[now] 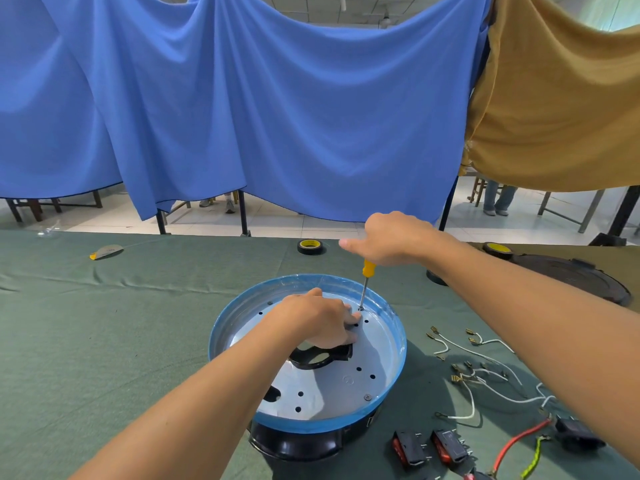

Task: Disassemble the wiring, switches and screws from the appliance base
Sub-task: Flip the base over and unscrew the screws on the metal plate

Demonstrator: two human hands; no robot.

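Note:
The round appliance base (391, 386), blue-rimmed with a silver perforated plate, sits on the green cloth before me. My right hand (388, 239) grips the yellow handle of a screwdriver (365, 284) held upright, its tip on a screw (361, 309) at the plate's far side. My left hand (318, 318) rests on the plate beside that screw, fingertips touching the metal near the tip. Another screw (367, 397) sits near the front rim. Removed white wires (485, 372) and two red-and-black rocker switches (429, 446) lie on the cloth to the right.
A red and a yellow-green wire with a black plug part (575, 436) lie at the right front. Two tape rolls (310, 246) (497, 250) and a dark round lid (571, 275) sit at the back. A small grey-yellow object (105, 252) lies far left.

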